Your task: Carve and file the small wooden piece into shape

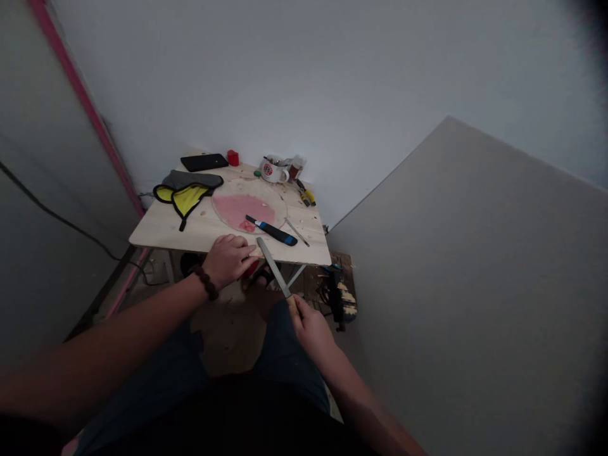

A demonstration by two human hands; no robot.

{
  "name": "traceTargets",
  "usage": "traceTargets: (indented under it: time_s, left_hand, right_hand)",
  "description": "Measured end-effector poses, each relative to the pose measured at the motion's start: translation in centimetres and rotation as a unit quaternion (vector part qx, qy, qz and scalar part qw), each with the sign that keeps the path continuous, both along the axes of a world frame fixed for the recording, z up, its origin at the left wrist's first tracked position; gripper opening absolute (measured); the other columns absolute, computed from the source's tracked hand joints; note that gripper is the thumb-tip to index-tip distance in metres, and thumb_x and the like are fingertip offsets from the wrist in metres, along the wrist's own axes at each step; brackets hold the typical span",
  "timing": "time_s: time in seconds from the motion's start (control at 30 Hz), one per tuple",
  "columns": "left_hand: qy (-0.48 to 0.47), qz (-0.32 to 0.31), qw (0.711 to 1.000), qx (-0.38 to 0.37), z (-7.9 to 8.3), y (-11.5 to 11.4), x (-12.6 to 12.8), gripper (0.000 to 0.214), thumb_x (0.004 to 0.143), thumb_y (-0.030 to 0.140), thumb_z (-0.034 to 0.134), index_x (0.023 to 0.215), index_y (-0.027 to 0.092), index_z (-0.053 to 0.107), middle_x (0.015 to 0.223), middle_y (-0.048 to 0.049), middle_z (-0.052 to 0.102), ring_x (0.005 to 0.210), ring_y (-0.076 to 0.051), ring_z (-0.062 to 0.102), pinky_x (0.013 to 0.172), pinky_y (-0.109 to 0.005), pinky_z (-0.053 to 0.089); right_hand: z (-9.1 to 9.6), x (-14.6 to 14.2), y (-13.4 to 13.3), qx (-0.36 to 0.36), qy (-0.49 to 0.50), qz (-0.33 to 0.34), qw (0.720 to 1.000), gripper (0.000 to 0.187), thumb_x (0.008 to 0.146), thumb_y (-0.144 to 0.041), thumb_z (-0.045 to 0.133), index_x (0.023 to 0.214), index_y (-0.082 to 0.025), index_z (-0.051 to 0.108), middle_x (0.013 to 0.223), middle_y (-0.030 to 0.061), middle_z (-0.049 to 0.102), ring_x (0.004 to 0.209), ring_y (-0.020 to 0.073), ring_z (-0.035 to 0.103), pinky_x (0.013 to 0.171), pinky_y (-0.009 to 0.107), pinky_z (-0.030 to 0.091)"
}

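Observation:
My right hand (311,326) is closed round the wooden handle of a flat metal file (274,266). The blade slants up and left, its tip by the front edge of a small wooden table (218,239). My left hand (226,261), with a beaded bracelet on the wrist, rests at that same edge, just left of the file tip. Its fingers are curled and pressed down; what they pinch, if anything, is too small to name. Just beyond the file tip lies a black and blue utility knife (275,233), and beside it a thin metal strip (297,232).
A pink-stained round mat (242,209) covers the table's middle. Behind it stand a white mug (270,170), a small jar (295,170) and yellow-handled pliers (308,193). At left lie a grey-yellow cloth (187,193) and a black phone-like slab (204,162). A pale panel (456,272) rises at right.

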State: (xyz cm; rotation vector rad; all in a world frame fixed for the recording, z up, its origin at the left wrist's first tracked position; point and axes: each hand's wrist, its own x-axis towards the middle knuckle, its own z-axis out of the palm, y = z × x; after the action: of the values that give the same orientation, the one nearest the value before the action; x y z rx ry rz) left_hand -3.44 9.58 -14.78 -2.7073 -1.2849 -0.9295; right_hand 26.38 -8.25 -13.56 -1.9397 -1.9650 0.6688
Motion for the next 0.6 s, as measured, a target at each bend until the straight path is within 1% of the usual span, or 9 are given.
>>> traceTargets:
  time_s: [0.07,0.2,0.27,0.33,0.4,0.5,0.53,0.57,0.6]
  left_hand:
    - [-0.009,-0.009,1.0,-0.002,-0.1,0.0,0.0,0.028,0.113,0.043,0.067,0.127,0.029,0.088,0.109,-0.0125,0.077,0.103,-0.034,0.067,0.095,-0.054,0.048]
    - [-0.007,-0.005,1.0,0.012,-0.2,0.0,-0.1,0.03,0.115,0.043,0.063,0.124,0.028,0.087,0.108,-0.0129,0.078,0.1,-0.034,0.067,0.092,-0.054,0.049]
    - [-0.012,0.0,1.0,0.015,-0.2,-0.1,-0.1,0.028,0.115,0.043,0.064,0.121,0.029,0.088,0.107,-0.0126,0.078,0.101,-0.034,0.067,0.092,-0.054,0.048]
    - [-0.02,0.006,1.0,0.007,-0.2,-0.3,0.0,0.027,0.113,0.044,0.066,0.121,0.03,0.088,0.106,-0.0128,0.077,0.102,-0.035,0.067,0.093,-0.055,0.048]
    - [-0.025,0.013,1.0,-0.003,-0.3,-0.3,0.2,0.027,0.112,0.045,0.068,0.123,0.03,0.089,0.106,-0.0131,0.077,0.104,-0.035,0.067,0.094,-0.055,0.047]
    - [-0.02,0.022,1.0,-0.002,-0.3,-0.3,0.4,0.03,0.113,0.046,0.067,0.127,0.03,0.089,0.107,-0.0132,0.078,0.104,-0.035,0.067,0.095,-0.055,0.047]
    - [-0.015,0.019,1.0,0.0,-0.3,-0.3,0.3,0.031,0.114,0.045,0.066,0.127,0.029,0.089,0.108,-0.0132,0.078,0.103,-0.035,0.067,0.094,-0.055,0.047]
    - [-0.012,0.015,1.0,0.002,-0.3,-0.2,0.3,0.031,0.114,0.045,0.065,0.127,0.029,0.089,0.108,-0.0132,0.078,0.103,-0.035,0.067,0.094,-0.055,0.047]
    - [-0.009,0.01,1.0,0.003,-0.3,-0.1,0.2,0.032,0.115,0.045,0.065,0.127,0.028,0.089,0.108,-0.0133,0.079,0.102,-0.035,0.067,0.094,-0.055,0.047]
  right_hand:
    - [0.5,-1.2,1.6,0.002,-0.018,0.006,1.0,0.043,0.118,-0.034,0.052,0.154,-0.024,0.074,0.128,0.0135,0.09,0.115,0.0319,0.087,0.093,0.032,0.061]
    - [1.5,-4.2,5.9,0.002,-0.056,0.005,0.998,0.042,0.118,-0.034,0.056,0.155,-0.026,0.074,0.124,0.0119,0.09,0.108,0.0313,0.087,0.087,0.031,0.058]
    - [1.5,-5.0,6.5,0.004,-0.051,0.002,0.999,0.041,0.119,-0.035,0.056,0.154,-0.027,0.075,0.123,0.0109,0.091,0.106,0.0305,0.087,0.085,0.03,0.057]
    - [1.1,-4.6,5.3,0.006,-0.03,0.001,1.0,0.039,0.12,-0.037,0.054,0.15,-0.027,0.077,0.12,0.0105,0.091,0.103,0.0297,0.087,0.083,0.029,0.057]
    - [0.3,-3.4,2.6,0.005,-0.005,0.0,1.0,0.041,0.121,-0.04,0.051,0.147,-0.026,0.078,0.118,0.011,0.091,0.103,0.0295,0.087,0.082,0.029,0.057]
    - [-1.0,-1.3,-1.3,0.001,0.01,-0.006,1.0,0.042,0.118,-0.038,0.052,0.15,-0.027,0.077,0.122,0.0108,0.091,0.105,0.0294,0.088,0.083,0.029,0.058]
    - [-1.2,-1.0,-1.9,0.0,0.006,-0.01,1.0,0.042,0.118,-0.039,0.052,0.15,-0.027,0.077,0.121,0.0105,0.091,0.104,0.0295,0.088,0.082,0.029,0.058]
    - [-1.3,-1.0,-1.9,-0.001,-0.001,-0.014,1.0,0.042,0.118,-0.039,0.052,0.15,-0.027,0.077,0.12,0.0105,0.091,0.103,0.0297,0.088,0.082,0.03,0.058]
    - [-1.3,-1.3,-1.3,-0.001,-0.009,-0.016,1.0,0.042,0.118,-0.039,0.052,0.149,-0.027,0.078,0.119,0.0108,0.091,0.102,0.0298,0.088,0.082,0.03,0.058]
